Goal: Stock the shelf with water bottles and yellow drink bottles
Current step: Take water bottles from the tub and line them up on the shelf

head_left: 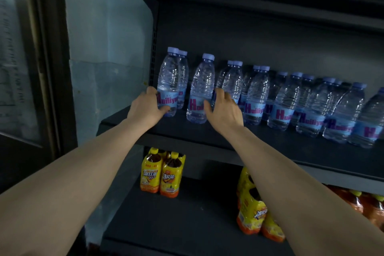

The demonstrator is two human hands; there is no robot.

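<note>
The left hand (146, 106), at centre-left of the frame, grips the leftmost clear plastic water bottle with a pale blue cap and blue label (168, 83), thumb curled across the label and fingers round its far side. The right hand (224, 110), just right of centre, wraps the lower part of the second clear water bottle (201, 89), thumb on the label front and fingers reaching behind it. Both bottles stand upright on the dark grey metal upper shelf (259, 147), the second leaning slightly.

To the right, a long row of matching clear water bottles (311, 106) runs two deep toward the right edge of the frame, close together. Another bottle stands directly behind the leftmost one.

On the lower dark shelf (197, 214), a cluster of yellow-labelled dark tea drink bottles (161, 174) stands upright at lower centre. More yellow drink bottles (251, 214) sit at lower right, partly hidden by the right forearm. Orange-coloured bottles (365, 203) show at the far right edge. A glass-fronted door (18, 58) fills the left of the frame.
</note>
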